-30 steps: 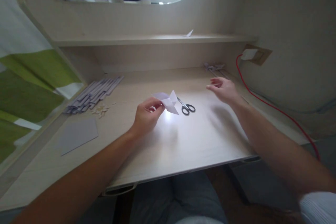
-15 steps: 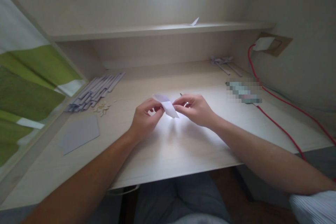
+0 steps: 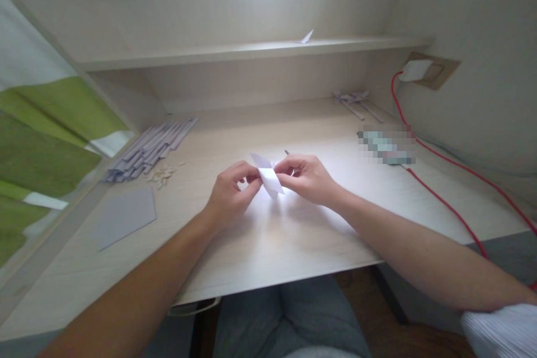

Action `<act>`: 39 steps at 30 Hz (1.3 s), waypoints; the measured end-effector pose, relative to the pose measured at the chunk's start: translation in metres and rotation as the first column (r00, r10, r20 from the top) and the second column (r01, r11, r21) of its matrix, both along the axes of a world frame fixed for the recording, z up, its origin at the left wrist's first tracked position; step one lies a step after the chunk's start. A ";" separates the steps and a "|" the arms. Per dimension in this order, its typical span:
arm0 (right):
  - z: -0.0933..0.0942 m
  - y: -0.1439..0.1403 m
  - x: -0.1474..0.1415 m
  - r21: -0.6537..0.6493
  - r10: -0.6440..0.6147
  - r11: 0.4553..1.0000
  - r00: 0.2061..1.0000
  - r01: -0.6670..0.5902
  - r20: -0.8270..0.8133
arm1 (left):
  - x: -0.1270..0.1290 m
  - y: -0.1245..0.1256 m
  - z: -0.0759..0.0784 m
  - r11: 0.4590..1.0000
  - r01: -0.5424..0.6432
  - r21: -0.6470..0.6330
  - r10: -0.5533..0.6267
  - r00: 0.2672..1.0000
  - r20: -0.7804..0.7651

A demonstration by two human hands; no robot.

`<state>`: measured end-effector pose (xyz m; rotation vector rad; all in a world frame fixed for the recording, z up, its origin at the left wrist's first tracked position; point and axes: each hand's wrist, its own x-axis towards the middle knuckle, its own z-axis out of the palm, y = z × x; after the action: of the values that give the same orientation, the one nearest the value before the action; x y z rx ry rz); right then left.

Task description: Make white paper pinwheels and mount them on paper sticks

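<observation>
A folded white paper piece (image 3: 271, 180) is held up over the middle of the desk, with creased flaps pointing up and down. My left hand (image 3: 234, 187) pinches its left side between thumb and fingers. From the right, my right hand (image 3: 305, 178) grips the other side with thumb and forefinger. Just behind the right fingers the dark tip of a thin object (image 3: 287, 152) sticks out; the rest of it is hidden. Fingertips partly cover the paper's folds.
Rolled paper sticks (image 3: 151, 148) lie at the left beside small pale scraps (image 3: 161, 175) and flat paper sheets (image 3: 126, 217). Back right are paper pinwheels on sticks (image 3: 352, 102). A blurred-out phone (image 3: 386, 148) has a red cable (image 3: 440, 204). A folded paper (image 3: 307, 37) sits on the shelf (image 3: 235, 51).
The paper piece has turned slightly between my hands, its upper flap now standing more upright. Both hands keep their pinch. The whole view has shifted a little.
</observation>
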<state>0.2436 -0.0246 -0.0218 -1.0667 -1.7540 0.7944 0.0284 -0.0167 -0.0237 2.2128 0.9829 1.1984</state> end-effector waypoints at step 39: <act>-0.009 0.003 -0.014 -0.540 -0.030 0.803 0.888 -0.251 -0.458 | -0.005 -0.005 -0.004 0.999 0.030 0.031 -0.030 0.999 -0.019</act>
<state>0.2298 -0.0214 -0.0312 -1.0527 -1.1944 1.6011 0.0232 -0.0214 -0.0276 2.2582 0.9408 1.1899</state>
